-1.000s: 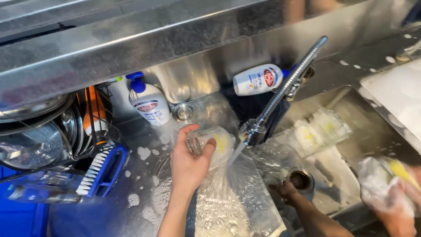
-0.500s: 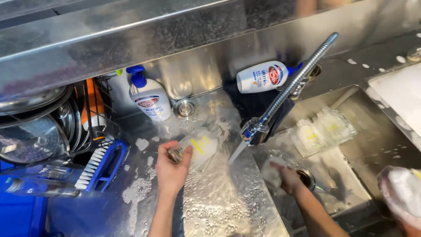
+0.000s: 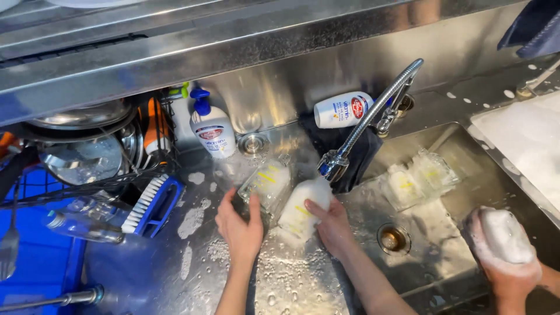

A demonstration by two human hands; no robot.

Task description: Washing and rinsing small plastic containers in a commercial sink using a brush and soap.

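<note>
Left hand [image 3: 240, 224] is lying palm-down on the wet worktop [image 3: 291, 280], fingers spread and resting against the near side of a clear glass [image 3: 267, 185] with yellow marks; the glass is lying on its side on the worktop, left of the tap, and the hand is touching rather than gripping it. Right hand [image 3: 330, 221] is curling around the lower end of a second glass [image 3: 304, 207], this one coated in white foam and tilting just under the spout of the tap [image 3: 373, 119]. The two glasses are sitting just beside each other at the left edge of the sink [image 3: 466, 262]. Foam patches and water beads are covering the worktop around both hands. Behind the tap a dark cloth [image 3: 356, 157] is hanging over the sink edge, and a white bottle [image 3: 343, 109] is lying on its side on the ledge above it. A soap pump [image 3: 211, 129] with a blue top is standing against the back wall, near a round metal fitting. Two more soapy glasses [image 3: 417, 178] are lying in the sink, beyond the drain [image 3: 394, 238]. Far right, another person's hand [image 3: 506, 256] is holding a foamy sponge. To the left, a blue brush [image 3: 153, 205] is lying by a rack [image 3: 87, 151] of metal dishes.
</note>
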